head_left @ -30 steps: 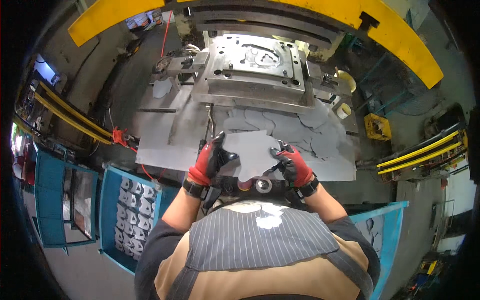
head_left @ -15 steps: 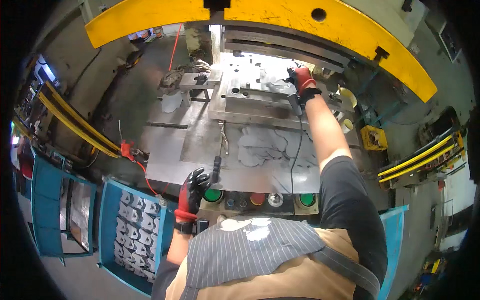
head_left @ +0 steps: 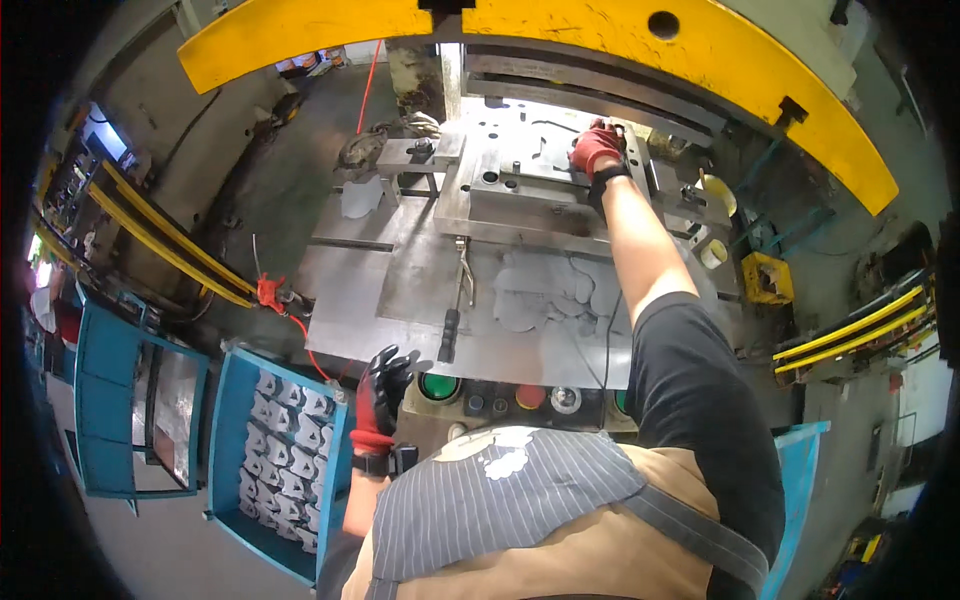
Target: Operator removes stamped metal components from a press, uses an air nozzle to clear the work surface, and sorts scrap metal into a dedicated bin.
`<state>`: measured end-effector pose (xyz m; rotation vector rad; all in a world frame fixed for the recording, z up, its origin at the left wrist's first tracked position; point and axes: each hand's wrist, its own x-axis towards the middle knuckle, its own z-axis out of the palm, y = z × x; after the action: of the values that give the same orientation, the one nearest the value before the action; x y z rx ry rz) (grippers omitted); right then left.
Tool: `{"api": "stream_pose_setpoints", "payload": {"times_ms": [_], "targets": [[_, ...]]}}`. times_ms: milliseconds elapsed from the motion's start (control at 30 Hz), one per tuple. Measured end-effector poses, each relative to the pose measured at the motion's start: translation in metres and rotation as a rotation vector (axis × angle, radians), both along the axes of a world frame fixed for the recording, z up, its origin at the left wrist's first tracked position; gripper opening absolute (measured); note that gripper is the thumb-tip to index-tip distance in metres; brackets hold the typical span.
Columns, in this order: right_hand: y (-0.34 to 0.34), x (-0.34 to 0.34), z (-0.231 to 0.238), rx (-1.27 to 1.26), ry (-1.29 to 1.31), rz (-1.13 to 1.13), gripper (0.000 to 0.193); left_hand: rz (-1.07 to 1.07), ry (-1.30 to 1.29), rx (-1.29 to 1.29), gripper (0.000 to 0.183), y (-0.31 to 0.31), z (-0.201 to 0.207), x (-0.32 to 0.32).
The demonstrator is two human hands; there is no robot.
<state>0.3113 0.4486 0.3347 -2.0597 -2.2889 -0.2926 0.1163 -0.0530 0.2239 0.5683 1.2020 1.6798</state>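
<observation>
My right hand (head_left: 598, 148), in a red and black glove, reaches far forward onto the steel die (head_left: 478, 160) in the press. Its fingers bend down at the die's right part, beside a bright, curved metal outline (head_left: 552, 140); their tips are mostly hidden, so I cannot tell whether they hold anything. My left hand (head_left: 380, 395), gloved alike, hovers by the table's front edge with its fingers apart and nothing in them. Close to it lie a black-handled tool (head_left: 450, 335) and a green push button (head_left: 438, 387). Several flat grey metal blanks (head_left: 530, 290) lie on the table (head_left: 345, 310) before the die.
A yellow press beam (head_left: 330, 38) spans overhead. At left stands a blue bin (head_left: 215, 455) with rows of shaped metal parts (head_left: 285, 450). A red button (head_left: 530, 397) sits on the front control panel. A dark cable (head_left: 612, 325) crosses the table near my right arm.
My right hand has turned and shifted slightly on the die, and the grey piece beside it looks different. My left hand stays open near the panel. The whole view has shifted a little.
</observation>
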Motion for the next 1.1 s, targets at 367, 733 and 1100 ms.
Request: {"api": "stream_pose_setpoints", "payload": {"times_ms": [367, 733, 1100], "targets": [[-0.157, 0.173, -0.056, -0.188, 1.709, 0.480, 0.035, -0.282, 1.710, -0.605, 0.062, 0.109, -0.027, 0.033], [-0.356, 0.378, -0.191, -0.119, 1.809, -0.165, 0.027, -0.354, 0.847, -0.484, 0.034, 0.148, -0.061, -0.029], [-0.386, 0.413, -0.299, -0.019, 0.439, 0.232, 0.030, 0.375, 0.144, 0.006, 0.042, 0.034, -0.004, 0.009]]}}
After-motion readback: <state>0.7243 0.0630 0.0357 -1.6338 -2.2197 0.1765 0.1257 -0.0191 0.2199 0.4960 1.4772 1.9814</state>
